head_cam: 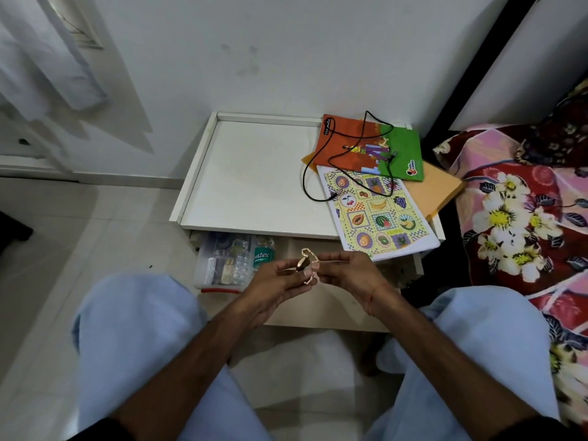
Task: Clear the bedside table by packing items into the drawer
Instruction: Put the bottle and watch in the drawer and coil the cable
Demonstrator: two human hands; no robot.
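Both my hands meet over the open drawer (pixel 318 310) below the white bedside table (pixel 254 173). My left hand (pixel 280 281) pinches a pair of gold-rimmed glasses (pixel 307 265). My right hand (pixel 346 272) grips the same glasses from the right side. On the table's right part lie a fruit-patterned sheet (pixel 378 214), an orange and green booklet (pixel 372 148), an orange folder (pixel 442 186) and a black cable (pixel 321 163). Inside the drawer at the left sit a clear plastic box (pixel 222 262) and a water bottle (pixel 264 253).
A bed with a flowered red and pink cover (pixel 521 211) stands to the right of the table. My knees in light blue trousers (pixel 133 338) frame the drawer. White wall rises behind, pale tiled floor (pixel 63 249) lies to the left.
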